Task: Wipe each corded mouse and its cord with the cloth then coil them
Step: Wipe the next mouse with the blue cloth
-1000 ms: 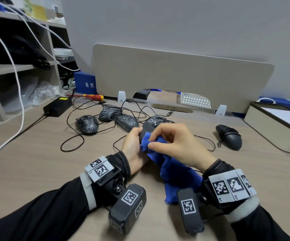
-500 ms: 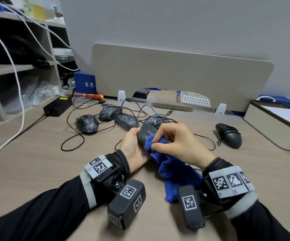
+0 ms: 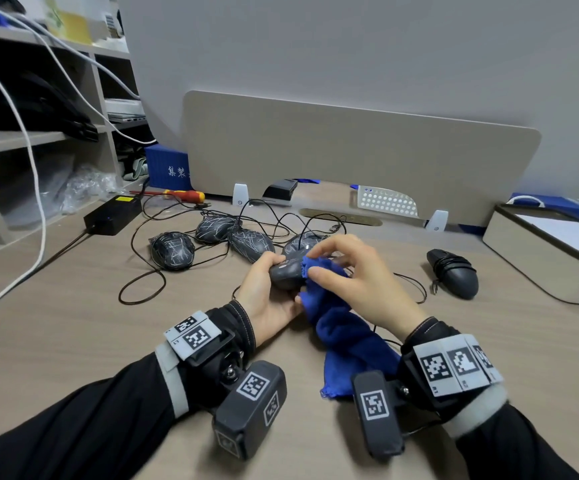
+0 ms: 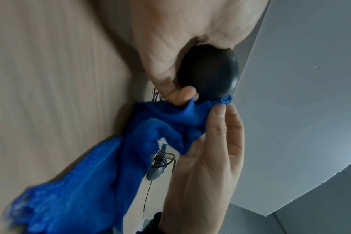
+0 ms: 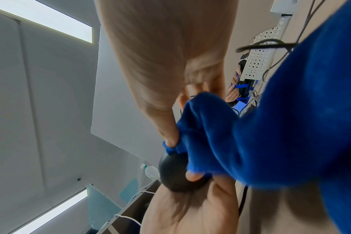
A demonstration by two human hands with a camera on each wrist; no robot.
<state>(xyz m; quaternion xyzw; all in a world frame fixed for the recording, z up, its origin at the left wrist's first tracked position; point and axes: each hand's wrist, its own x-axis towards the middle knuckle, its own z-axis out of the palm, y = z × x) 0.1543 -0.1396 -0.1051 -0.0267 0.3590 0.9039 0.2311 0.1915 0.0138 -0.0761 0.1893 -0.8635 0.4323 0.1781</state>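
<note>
Mouse lifted and turned in the left hand, cloth shifted toward its far end.

Left hand [image 3: 267, 292], at centre frame, has its fingers curled round the dark mouse [image 3: 286, 273], now raised off the desk [image 3: 73, 341] with more bare shell exposed than a second ago. Right hand [image 3: 354, 282], just right of it, pinches a fold of the blue cloth [image 3: 347, 337] between thumb and forefinger against the shell, other fingers spread loosely. Judgement: body wipe under way; cord and coiling outstanding. Four marked mice [image 3: 172, 251] wait at upper left; one coiled mouse [image 3: 452, 277] lies at right.
</note>
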